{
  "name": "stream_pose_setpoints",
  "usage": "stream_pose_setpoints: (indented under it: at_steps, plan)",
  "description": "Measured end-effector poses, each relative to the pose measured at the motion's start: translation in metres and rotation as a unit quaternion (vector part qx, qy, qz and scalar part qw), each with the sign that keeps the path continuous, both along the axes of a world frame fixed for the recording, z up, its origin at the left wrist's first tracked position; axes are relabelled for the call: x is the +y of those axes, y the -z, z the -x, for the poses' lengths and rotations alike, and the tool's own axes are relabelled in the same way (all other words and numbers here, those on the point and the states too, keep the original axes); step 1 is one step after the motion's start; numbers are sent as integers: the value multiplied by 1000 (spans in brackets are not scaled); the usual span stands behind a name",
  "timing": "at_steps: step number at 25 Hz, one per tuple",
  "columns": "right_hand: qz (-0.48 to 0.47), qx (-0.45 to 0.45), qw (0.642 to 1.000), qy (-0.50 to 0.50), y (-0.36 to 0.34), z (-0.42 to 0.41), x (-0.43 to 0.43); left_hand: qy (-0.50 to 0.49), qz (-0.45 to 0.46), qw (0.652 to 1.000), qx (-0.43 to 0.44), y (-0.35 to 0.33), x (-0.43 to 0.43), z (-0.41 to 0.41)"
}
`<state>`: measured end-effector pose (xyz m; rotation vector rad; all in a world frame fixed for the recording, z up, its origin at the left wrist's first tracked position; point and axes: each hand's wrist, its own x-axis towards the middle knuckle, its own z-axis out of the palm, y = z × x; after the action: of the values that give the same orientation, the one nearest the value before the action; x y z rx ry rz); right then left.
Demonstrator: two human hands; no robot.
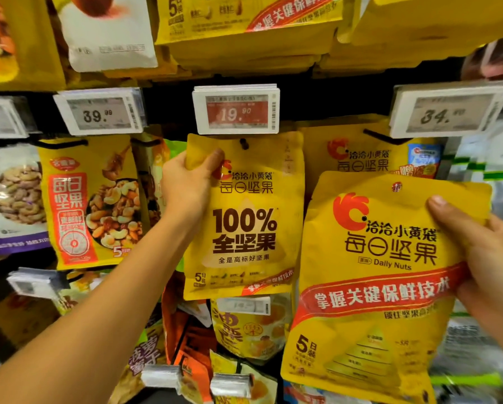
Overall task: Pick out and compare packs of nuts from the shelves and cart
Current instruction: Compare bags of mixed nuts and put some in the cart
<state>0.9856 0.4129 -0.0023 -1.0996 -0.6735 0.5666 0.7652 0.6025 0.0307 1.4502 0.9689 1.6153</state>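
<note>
Left hand (186, 185) first: I see it pinching the upper left corner of the 100% nut pack (244, 228), thumb flat on the yellow front, the other fingers tucked behind it out of my sight. That pack hangs upright straight out from this hand, and a dark peg (243, 143) shows through the hole at its top edge. Just above the thumb sits the red 19.90 price tag (237, 109). On the far side of the wrist hangs a mixed-nut pack (90, 205) with a window of cashews and almonds printed on it, and above that the 39.99 price tag (100, 113). Further out the same way is a purple-edged cashew pack (14, 196). Under the forearm I make out orange packs (186, 330), blurred.

Right hand (483, 258) grips the Daily Nuts pack (375, 272) by its right edge, thumb pressed on the front near the upper corner, the fingers curled round behind. I see this pack held free in front of the shelf, tilted a little clockwise, closer to me than the hanging one. Its left edge comes just up to the right edge of the 100% nut pack, so the two fronts show side by side between my two hands. Above the right hand's thumb, a third yellow pack (361, 153) of the same brand hangs partly hidden behind the held one, and over it is the 34 price tag (445, 113), its small digits too blurred to read.
</note>
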Motion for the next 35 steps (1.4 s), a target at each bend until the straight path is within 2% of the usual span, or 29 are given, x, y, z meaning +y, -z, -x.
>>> stream_pose_setpoints:
  at_steps: [6, 8, 9, 11, 13, 14, 15, 16, 17, 18, 19, 21, 25, 27, 31, 35]
  plan:
    - [1, 6, 1000, -13, 4, -1, 0, -121, -70, 985, 103, 25, 16, -22]
    - [3, 13, 1000, -21, 4, -2, -2, -122, -120, 971, 165, 37, 11, -20]
    - [6, 16, 999, -27, 4, -3, -4, -123, -166, 951, 230, 42, 7, -15]
    - [16, 16, 999, -35, 4, -5, -7, -174, -278, 879, 346, 47, -5, 0]
    - [25, 21, 999, -40, 4, -8, -12, -252, -356, 821, 368, 51, -23, 10]
    - [32, 22, 998, -44, 5, -9, -13, -233, -370, 823, 362, 54, -39, 8]
    - [40, 19, 998, -53, 5, -8, -15, -141, -351, 862, 338, 54, -61, 2]
    - [46, 12, 997, -63, 4, -7, -16, 17, -261, 927, 270, 51, -85, -10]
    - [51, 2, 996, -72, 1, -5, -17, 184, -125, 957, 188, 44, -110, -23]
    - [53, -6, 995, -79, -2, -5, -15, 280, -11, 954, 106, 38, -123, -37]
    - [52, -11, 995, -82, -4, -7, -13, 325, 45, 943, 60, 37, -125, -50]
    - [43, -13, 996, -80, -7, -15, -11, 310, 68, 948, 35, 39, -122, -72]
    - [25, 3, 994, -105, -12, -27, -17, 247, 56, 967, -25, 34, -124, -90]
    - [28, 0, 991, -133, -17, -25, -32, 237, 39, 970, -28, 25, -134, -84]
    - [68, -15, 982, -174, -69, -13, -58, 229, 70, 970, -46, -31, -159, -63]
    - [79, -9, 979, -188, -153, -4, -77, 223, 99, 969, -49, -111, -182, -53]
